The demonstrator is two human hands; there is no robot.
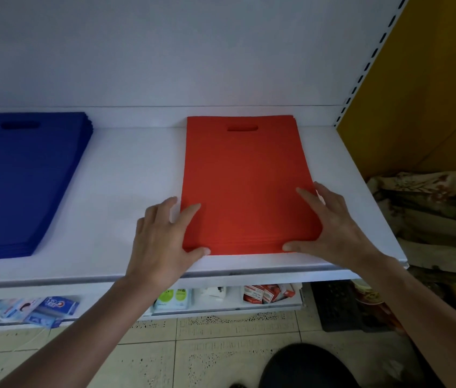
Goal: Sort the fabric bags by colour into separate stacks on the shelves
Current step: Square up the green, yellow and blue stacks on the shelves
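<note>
A single head-worn wide-angle view looks forward and down onto the shelf (137, 169) from close above its front edge, facing the back wall (193, 51); the floor (207, 357) shows along the bottom, under the shelf edge.

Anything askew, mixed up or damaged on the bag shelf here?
Nothing stands out. The red bag stack and the blue bag stack lie flat and apart on the white shelf, each showing one colour. The left hand and right hand touch the red stack's near corners.
</note>
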